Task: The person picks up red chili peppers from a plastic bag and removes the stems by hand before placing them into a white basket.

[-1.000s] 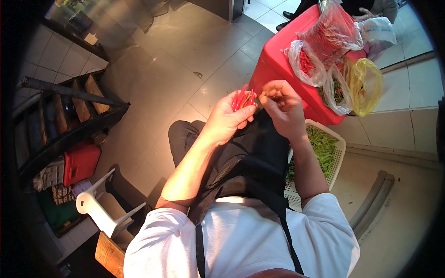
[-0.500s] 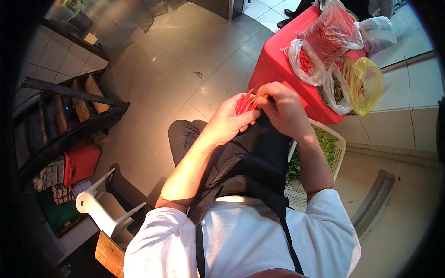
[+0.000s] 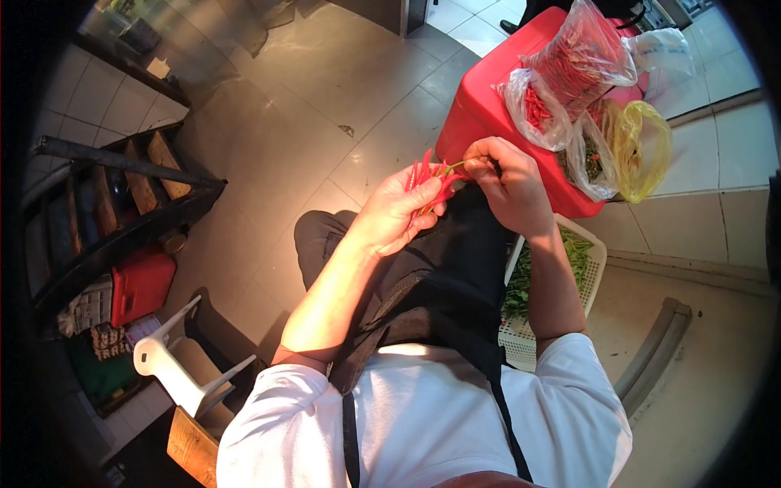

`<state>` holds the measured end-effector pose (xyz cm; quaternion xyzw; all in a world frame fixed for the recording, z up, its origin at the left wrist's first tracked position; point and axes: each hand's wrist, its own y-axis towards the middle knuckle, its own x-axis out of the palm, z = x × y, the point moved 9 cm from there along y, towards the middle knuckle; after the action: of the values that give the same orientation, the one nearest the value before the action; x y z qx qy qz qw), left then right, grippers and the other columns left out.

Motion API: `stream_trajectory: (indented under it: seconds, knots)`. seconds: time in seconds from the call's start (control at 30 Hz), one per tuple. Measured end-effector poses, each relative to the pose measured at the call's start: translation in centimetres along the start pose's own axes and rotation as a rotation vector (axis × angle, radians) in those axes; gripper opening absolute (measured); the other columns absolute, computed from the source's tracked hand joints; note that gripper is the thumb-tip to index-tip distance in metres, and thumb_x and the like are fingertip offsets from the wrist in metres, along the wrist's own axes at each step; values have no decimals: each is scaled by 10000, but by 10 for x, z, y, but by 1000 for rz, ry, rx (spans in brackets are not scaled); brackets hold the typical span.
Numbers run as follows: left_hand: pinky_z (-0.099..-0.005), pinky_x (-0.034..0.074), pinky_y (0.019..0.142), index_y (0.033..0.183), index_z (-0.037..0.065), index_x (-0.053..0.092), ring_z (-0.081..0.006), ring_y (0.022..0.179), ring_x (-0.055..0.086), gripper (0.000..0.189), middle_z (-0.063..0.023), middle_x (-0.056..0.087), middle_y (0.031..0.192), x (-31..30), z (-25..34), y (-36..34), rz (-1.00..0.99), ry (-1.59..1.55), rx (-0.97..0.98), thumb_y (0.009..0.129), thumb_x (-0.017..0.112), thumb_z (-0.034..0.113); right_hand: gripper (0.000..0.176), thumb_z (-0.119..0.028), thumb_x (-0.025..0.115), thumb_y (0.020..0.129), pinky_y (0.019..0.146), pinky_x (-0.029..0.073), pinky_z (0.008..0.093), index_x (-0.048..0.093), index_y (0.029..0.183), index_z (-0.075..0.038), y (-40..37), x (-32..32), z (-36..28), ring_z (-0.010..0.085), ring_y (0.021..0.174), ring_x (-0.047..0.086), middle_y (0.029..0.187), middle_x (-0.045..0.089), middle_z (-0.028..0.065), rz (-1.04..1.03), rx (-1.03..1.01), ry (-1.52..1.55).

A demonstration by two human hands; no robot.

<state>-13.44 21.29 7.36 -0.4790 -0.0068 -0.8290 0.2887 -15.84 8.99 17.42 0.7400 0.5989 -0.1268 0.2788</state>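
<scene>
Several red chilies stick out of my left hand, whose fingers are wrapped round them above my lap. Just to its right, my right hand pinches a thin green stem between thumb and fingertips. The stem reaches across to the chilies. Beyond my right hand, a red box bears a clear bag of red chilies, a smaller open bag and a yellow bag. Under my right forearm lies a white basket with green leaves.
A white plastic stool lies at the lower left, near a wooden board. Dark shelving and a red container are on the left. At the top, a person's dark shoe shows behind the red box.
My right hand has moved slightly right, and the green stem between my hands now shows. The chilies in my left hand have shifted and spread. The person behind the box has moved a foot.
</scene>
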Motion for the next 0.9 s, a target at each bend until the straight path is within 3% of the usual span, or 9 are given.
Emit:
stream_trajectory:
  seconds: [0.33,0.5,0.6,0.7,0.8,0.9]
  knots:
    - [-176,373,487,1067,13,575,-53,570,491,252,-46,608,802,0,8,2,59,439,26,911,678,182,144,-4,642,813,659,473,370,647,953,-35,-11,13,-21,295,744,578,777,564,114,-117,-312,-242]
    - [-171,359,479,1080,2,563,-54,556,480,253,-56,603,803,4,5,2,45,318,11,921,662,172,108,-21,655,815,661,471,354,634,920,-35,-10,15,-8,285,746,576,783,570,121,-82,-311,-146]
    - [-169,351,476,1095,-1,558,-58,556,471,251,-77,603,834,6,-2,4,-20,226,-53,928,648,162,59,-35,630,863,651,452,318,614,920,-26,-7,17,5,221,715,560,759,558,88,-214,-207,48]
    - [-169,364,488,1097,11,562,-70,620,502,231,-62,593,886,1,-9,7,-53,183,-99,933,639,155,38,-55,593,911,655,430,279,604,912,-19,-12,17,30,155,706,530,758,550,50,-258,155,376]
    - [-169,375,496,1119,22,552,-85,667,525,239,-58,594,945,-6,-6,5,42,142,-70,936,634,152,60,-69,579,924,666,419,249,606,914,-16,-13,-9,47,114,717,504,766,537,26,-42,189,367]
    - [-170,380,498,1185,28,528,-111,687,542,294,-77,599,997,-12,-6,9,-1,6,-39,939,628,153,95,-96,590,922,684,446,255,622,933,-6,-30,-67,71,124,738,548,803,583,44,287,215,79]
